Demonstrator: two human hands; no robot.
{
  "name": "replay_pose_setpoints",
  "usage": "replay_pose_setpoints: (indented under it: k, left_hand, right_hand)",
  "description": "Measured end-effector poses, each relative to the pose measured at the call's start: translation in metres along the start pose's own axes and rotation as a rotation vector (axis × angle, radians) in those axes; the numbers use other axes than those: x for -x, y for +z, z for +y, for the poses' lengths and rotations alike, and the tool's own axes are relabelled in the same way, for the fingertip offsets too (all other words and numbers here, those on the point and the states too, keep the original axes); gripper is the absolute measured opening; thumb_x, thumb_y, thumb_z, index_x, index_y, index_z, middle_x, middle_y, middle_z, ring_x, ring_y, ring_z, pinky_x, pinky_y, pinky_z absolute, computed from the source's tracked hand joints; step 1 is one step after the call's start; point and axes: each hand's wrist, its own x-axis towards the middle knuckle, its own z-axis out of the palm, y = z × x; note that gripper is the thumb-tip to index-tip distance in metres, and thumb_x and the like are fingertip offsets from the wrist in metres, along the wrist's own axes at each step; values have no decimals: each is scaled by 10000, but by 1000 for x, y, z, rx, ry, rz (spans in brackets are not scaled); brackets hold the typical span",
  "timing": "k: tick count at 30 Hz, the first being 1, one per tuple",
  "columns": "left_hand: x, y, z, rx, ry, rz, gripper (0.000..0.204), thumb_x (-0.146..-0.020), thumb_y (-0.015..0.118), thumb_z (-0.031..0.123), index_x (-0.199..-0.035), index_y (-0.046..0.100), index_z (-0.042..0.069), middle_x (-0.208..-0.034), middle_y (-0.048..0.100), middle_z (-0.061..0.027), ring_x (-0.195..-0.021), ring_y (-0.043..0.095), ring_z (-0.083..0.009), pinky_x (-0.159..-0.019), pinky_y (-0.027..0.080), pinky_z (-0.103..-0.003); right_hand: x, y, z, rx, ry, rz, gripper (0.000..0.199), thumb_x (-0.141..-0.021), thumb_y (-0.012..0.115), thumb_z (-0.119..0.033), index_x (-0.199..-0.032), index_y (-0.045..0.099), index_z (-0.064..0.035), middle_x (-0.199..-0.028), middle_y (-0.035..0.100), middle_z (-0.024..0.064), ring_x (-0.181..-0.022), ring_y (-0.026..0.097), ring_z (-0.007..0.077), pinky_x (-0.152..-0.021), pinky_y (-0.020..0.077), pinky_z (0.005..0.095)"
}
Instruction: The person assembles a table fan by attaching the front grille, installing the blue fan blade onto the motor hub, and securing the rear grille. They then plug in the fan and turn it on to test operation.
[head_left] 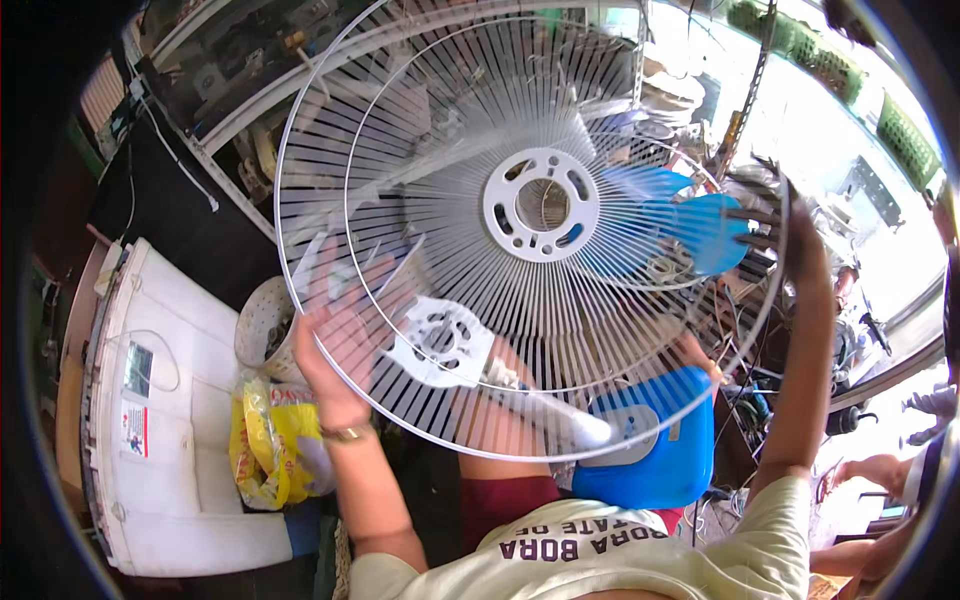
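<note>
A large round white wire fan guard [541, 205] with a ring at its centre fills the middle of the view. My left hand [335, 345] holds its lower left rim, fingers stretched behind the wires. At the right rim my right hand [785, 230] grips it, fingers reaching inward. Through the wires a white fan mounting plate [441, 342] shows, with a white stem [555, 418] leading toward a blue fan base [670, 440] by my legs. Blue fan blades [712, 232] lie behind the guard near my right hand.
To the left stands a white appliance body [165, 420]. Beside it are a yellow plastic bag [285, 450] and a cream perforated basket [267, 320]. Cables and small parts clutter the right side. Another person's leg and arm [870, 480] show at the right edge.
</note>
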Motion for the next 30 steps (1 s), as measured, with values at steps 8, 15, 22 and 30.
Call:
replay_pose_setpoints:
  k: [8,15,22,30]
  left_hand:
    - [-74,-34,89,118,-206,-378,891,-883,430,628,-1502,196,32,-1475,289,-312,-1247,428,-516,-979,415,-607]
    - [30,-89,59,124,-59,-346,1167,-678,533,819,-1552,77,196,-1563,-4,-280,-1420,12,-509,-1107,110,-678]
    - [16,-99,89,-161,-167,6,1084,-711,512,758,-1539,115,181,-1535,68,-270,-1366,100,-492,-1068,173,-647]
    - [-7,-94,104,-256,-239,30,990,-750,488,687,-1524,159,164,-1503,150,-260,-1304,201,-472,-1023,244,-612]
  right_hand:
    - [-8,32,24,-473,66,-368,881,-817,585,-445,-1510,188,-73,-1277,529,275,-964,653,337,-758,584,451]
    - [122,146,88,-746,378,262,822,-751,576,-198,-1504,248,-213,-1283,472,123,-1004,577,309,-810,550,456]
    - [176,170,123,-897,348,-35,1192,-609,866,-510,-1480,106,-220,-1329,467,219,-1206,509,412,-917,516,544]
    - [185,176,125,-787,713,-6,809,-853,518,-55,-1535,137,-266,-1338,478,171,-1054,584,292,-878,530,413]
